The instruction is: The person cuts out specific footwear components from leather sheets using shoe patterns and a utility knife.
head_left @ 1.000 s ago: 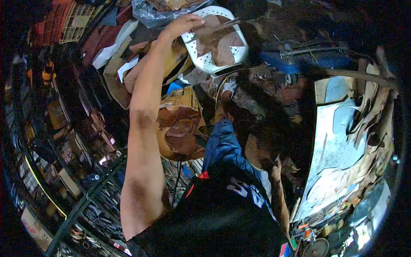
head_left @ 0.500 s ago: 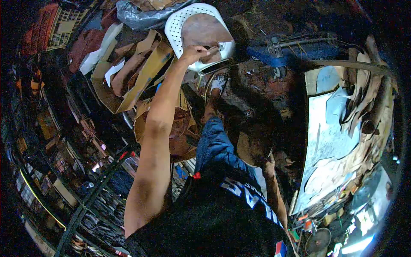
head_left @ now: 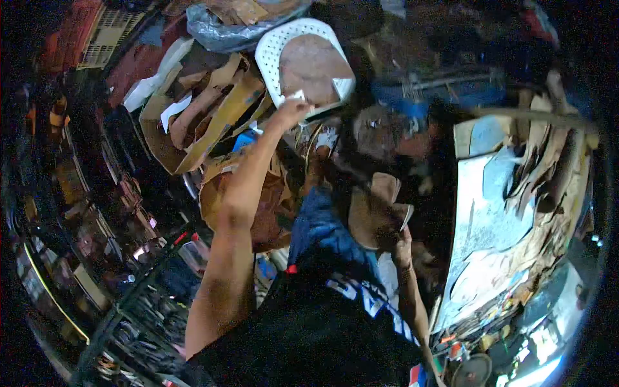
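Note:
My left hand [head_left: 293,113] is at the near edge of a white perforated plastic seat [head_left: 269,61], its fingers closed together; a small white bit shows beside them, too blurred to name. On the seat lies a flat brown piece [head_left: 309,61]. At the lower right, my right hand [head_left: 403,248] grips flat brown pieces [head_left: 369,219], which look like cut sheets and stand out beside my knee. One of them has a pale edge.
To the left are an open cardboard box [head_left: 206,138] of brown scraps and another box [head_left: 271,206]. A grey plastic bag [head_left: 219,35] lies behind. At the right stands a pale board [head_left: 474,219] beside stacked sheets; a blue object [head_left: 445,93] is at the back.
My left hand has drawn back to the seat's near edge, and the brown piece there lies differently. The brown pieces in my right hand have come up into clearer view.

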Tool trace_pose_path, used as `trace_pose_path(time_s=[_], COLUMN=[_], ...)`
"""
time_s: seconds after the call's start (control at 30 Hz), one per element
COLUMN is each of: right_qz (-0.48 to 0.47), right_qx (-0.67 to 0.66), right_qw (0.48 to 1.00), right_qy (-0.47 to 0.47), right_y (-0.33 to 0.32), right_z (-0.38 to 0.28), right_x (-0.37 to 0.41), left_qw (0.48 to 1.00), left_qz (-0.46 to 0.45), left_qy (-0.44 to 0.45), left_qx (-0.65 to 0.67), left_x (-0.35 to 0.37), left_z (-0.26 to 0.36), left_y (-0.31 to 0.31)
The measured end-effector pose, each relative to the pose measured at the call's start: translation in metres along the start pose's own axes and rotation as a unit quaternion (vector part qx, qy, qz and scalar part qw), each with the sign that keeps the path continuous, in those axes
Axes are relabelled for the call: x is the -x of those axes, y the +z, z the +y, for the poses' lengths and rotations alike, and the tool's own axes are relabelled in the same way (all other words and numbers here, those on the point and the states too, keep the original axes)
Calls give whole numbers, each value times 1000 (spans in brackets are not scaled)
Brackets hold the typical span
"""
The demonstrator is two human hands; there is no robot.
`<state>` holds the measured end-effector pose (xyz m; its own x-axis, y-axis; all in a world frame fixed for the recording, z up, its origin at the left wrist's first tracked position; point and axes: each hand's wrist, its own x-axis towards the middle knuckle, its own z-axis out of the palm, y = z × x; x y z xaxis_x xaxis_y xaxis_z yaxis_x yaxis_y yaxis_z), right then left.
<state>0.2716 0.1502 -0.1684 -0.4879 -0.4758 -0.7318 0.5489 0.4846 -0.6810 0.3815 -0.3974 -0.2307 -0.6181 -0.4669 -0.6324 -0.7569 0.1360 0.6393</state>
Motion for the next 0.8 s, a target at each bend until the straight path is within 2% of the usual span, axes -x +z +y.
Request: trace_pose_path(time_s=[0.03,0.07,0.1,0.13,0.17,0.2,0.27,0.3,0.33,0.37,0.4,0.47,0.53,0.6,0.67,0.73,0.77,0.8], right_qz=[-36,-73,-78,-83,-144,-120,-190,-166,-165,-182,-161,-139,-127,-107,-80,-91,-112,-107], right_qx=[-29,-59,-18,20,-74,-90,-99,-51,46,9,24,43,146,109,70,79,155,155], right_qw=[999,995,992,986,972,981,959,968,970,966,969,971,955,972,986,990,981,982], right_qy=[-24,-47,-96,-146,-168,-120,-184,-181,-170,-183,-187,-189,-226,-179,-131,-78,-30,-28], right_y=[8,20,37,58,81,121,158,170,183,203,219,242,254,269,268,252,230,229], right_z=[-13,-29,-52,-80,-111,-155,-199,-205,-220,-242,-250,-270,-283,-308,-308,-275,-239,-239], right_x=[-13,-24,-36,-51,-63,-84,-109,-129,-151,-159,-173,-204,-226,-215,-207,-203,-212,-212], left_qw=[998,980,963,928,888,808,766,764,763,756,753,715,737,776,757,778,829,829], left_qz=[53,-45,-71,-106,-114,-138,-31,-30,59,147,147,163,194,199,182,191,87,81], left_qy=[-13,-30,-89,-79,-54,-99,-130,-131,-84,-35,-37,-6,-17,36,-1,27,1,0], left_qx=[23,193,244,347,442,565,628,632,638,637,640,679,647,597,627,598,552,553], left_x=[24,14,18,45,53,81,95,87,73,60,55,44,27,0,-13,-60,-94,-102], left_z=[10,-23,-21,-3,-9,24,64,59,45,37,41,55,53,46,60,17,-34,-50], left_y=[4,21,33,33,49,45,39,44,53,54,42,2,-29,-57,-83,-78,-74,-62])
